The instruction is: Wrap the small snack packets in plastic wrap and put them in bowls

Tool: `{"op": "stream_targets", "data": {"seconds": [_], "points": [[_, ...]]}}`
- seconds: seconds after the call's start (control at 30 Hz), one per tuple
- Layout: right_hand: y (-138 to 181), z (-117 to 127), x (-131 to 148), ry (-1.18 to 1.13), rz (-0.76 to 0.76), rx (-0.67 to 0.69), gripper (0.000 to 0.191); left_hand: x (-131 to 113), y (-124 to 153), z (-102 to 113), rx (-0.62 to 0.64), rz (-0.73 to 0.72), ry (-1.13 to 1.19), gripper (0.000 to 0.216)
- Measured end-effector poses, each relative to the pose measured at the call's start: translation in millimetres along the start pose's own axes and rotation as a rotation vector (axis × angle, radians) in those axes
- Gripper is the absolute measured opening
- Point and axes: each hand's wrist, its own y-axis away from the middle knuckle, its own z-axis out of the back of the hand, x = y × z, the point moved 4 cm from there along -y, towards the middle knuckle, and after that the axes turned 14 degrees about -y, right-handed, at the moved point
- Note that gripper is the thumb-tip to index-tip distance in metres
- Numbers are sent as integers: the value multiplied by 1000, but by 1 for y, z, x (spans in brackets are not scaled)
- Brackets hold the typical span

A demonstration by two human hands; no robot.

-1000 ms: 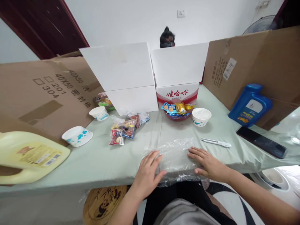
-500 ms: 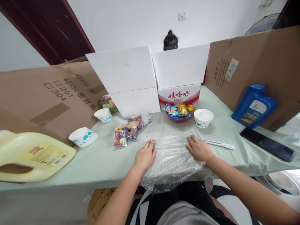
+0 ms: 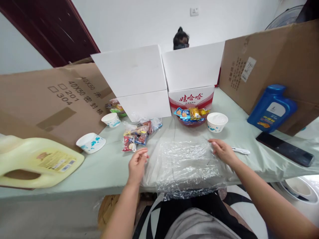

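Observation:
A crinkled clear plastic sheet (image 3: 185,166) lies spread on the table in front of me, its near edge hanging over the table's front. My left hand (image 3: 137,163) is at the sheet's left edge, thumb and fingers pinched together on it. On the opposite side my right hand (image 3: 222,151) has its fingers closed at the sheet's upper right edge. Just beyond the right fingers lies a slim white pen-like tool (image 3: 241,151), partly hidden by that hand. Several wrapped snacks (image 3: 137,137) lie beyond my left hand.
Farther back stand a bowl of packets (image 3: 191,123), a white paper bowl (image 3: 217,122) and white box panels (image 3: 142,73). At left are two paper bowls (image 3: 91,142) and a yellow jug (image 3: 42,162); at right, a blue bottle (image 3: 271,109) and a phone (image 3: 284,148). A person sits behind the panels.
My hands have moved apart, the left one leftward and the right one slightly rightward. The plastic sheet is spread wider, and the fingers that lay flat on it are now pinched at its edges.

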Motion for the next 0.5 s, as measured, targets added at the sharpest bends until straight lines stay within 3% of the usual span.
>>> {"op": "stream_targets", "data": {"seconds": [0.1,0.2,0.27,0.33,0.4,0.5], "points": [[24,32,2,-131,-9,-88,52,1,17,36,41,-90,-85,25],[60,40,14,-102,151,32,46,-8,50,49,225,-361,-340,31],[84,30,20,-20,287,201,54,-12,74,43,346,-538,-540,49],[101,16,20,85,369,312,71,-15,92,31,383,-667,-692,58],[107,5,18,152,387,323,75,-20,102,19,351,-742,-748,54],[100,-4,18,139,387,211,70,-28,102,3,322,-788,-674,35]]}}
